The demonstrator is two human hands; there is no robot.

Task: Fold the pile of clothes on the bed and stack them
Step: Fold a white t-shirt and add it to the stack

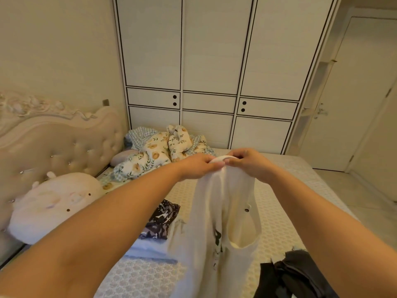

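A cream sleeveless garment (206,229) with a black print hangs in the air over the bed (285,203). My left hand (198,166) and my right hand (247,162) pinch its top edge close together, side by side. Its lower part drapes down towards me. To its left lies a stack of folded clothes (156,231), with a dark patterned piece on top of white pieces. A crumpled black garment (290,274) lies at the lower right, partly behind my right forearm.
A bunched floral and checked quilt (163,149) lies at the far side of the bed. A round plush pillow (53,205) rests against the tufted headboard (58,145). White wardrobes (210,72) stand behind the bed; a door (354,100) is at right.
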